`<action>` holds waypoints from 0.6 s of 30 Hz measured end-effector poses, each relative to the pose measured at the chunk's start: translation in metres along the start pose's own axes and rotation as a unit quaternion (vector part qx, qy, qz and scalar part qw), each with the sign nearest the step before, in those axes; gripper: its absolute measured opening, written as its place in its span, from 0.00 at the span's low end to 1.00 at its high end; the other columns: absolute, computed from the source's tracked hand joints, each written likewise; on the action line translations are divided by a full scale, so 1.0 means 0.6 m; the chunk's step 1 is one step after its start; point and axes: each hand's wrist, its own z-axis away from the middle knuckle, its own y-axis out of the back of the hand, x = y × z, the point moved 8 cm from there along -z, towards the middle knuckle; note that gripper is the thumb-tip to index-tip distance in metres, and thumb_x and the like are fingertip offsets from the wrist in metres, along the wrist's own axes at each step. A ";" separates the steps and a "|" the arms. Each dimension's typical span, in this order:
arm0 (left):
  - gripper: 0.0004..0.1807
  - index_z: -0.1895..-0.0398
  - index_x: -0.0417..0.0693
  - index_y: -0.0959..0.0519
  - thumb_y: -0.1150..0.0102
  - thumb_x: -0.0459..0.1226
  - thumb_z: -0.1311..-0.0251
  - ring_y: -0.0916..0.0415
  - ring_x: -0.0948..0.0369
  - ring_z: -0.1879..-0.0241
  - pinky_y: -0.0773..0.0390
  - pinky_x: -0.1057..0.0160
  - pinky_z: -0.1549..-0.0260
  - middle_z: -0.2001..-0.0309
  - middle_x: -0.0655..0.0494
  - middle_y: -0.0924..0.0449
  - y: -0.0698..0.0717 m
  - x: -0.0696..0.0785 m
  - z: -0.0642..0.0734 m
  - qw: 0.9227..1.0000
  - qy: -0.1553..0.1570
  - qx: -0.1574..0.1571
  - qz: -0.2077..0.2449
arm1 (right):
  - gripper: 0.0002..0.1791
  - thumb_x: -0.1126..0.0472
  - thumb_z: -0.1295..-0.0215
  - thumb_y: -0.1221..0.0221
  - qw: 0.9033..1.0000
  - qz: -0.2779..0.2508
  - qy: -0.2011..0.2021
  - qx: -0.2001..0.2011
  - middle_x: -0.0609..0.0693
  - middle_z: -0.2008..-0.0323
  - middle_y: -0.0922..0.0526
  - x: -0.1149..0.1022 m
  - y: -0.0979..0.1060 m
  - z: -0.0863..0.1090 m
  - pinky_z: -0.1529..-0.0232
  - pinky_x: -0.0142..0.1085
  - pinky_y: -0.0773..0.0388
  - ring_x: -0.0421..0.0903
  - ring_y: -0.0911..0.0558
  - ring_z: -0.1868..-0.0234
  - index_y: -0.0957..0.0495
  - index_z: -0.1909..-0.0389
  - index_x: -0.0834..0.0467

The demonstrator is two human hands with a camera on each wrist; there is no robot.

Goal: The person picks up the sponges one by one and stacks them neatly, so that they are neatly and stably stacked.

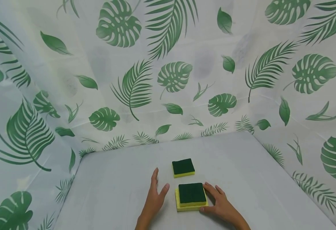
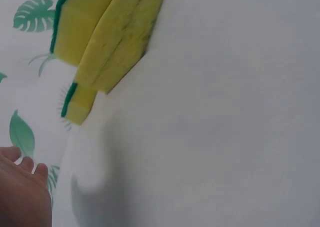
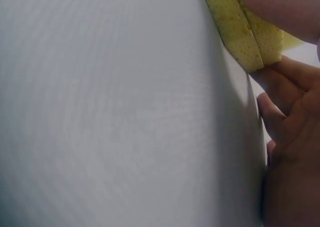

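the left hand (image 1: 154,199) is spread, apart from the sponge stack (image 1: 192,193); the right hand (image 1: 222,207) pinches its right side. stacking seems underway; next likely calls for the lone sponge (image 1: 183,166) beyond.

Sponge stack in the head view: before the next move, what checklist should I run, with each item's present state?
1. Right hand on the sponge stack: ok; thumb and fingers at its right end.
2. Left hand steadying the stack: not ok; open and apart from it.
3. Top sponge green side up: ok.
4. Top sponge flush with the lower sponge: not ok; a yellow ledge shows on the left.
5. Separate sponge clear of the stack: ok; bare table lies between.
6. Firmness of the right hand's hold: cannot tell.
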 end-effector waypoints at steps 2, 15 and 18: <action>0.47 0.12 0.49 0.52 0.43 0.57 0.22 0.49 0.36 0.19 0.45 0.29 0.26 0.14 0.43 0.51 0.010 0.001 -0.010 1.000 -0.002 0.004 -0.007 | 0.56 0.45 0.47 0.19 1.000 0.001 0.002 0.001 0.64 0.19 0.39 0.001 0.000 0.000 0.28 0.79 0.55 0.76 0.55 0.20 0.33 0.20 0.57; 0.50 0.12 0.54 0.52 0.39 0.60 0.26 0.52 0.40 0.17 0.46 0.28 0.26 0.14 0.45 0.51 0.032 -0.002 -0.046 0.999 -0.016 -0.011 -0.049 | 0.55 0.45 0.47 0.19 1.000 -0.003 0.003 0.002 0.64 0.19 0.39 -0.003 0.000 0.002 0.28 0.79 0.56 0.76 0.56 0.20 0.33 0.21 0.58; 0.52 0.12 0.54 0.52 0.38 0.60 0.28 0.51 0.39 0.17 0.46 0.27 0.26 0.14 0.44 0.51 0.032 0.001 -0.051 0.998 -0.020 -0.019 -0.055 | 0.55 0.46 0.47 0.19 1.000 -0.006 0.002 0.004 0.65 0.19 0.39 -0.004 0.001 0.002 0.28 0.79 0.56 0.76 0.56 0.20 0.32 0.21 0.58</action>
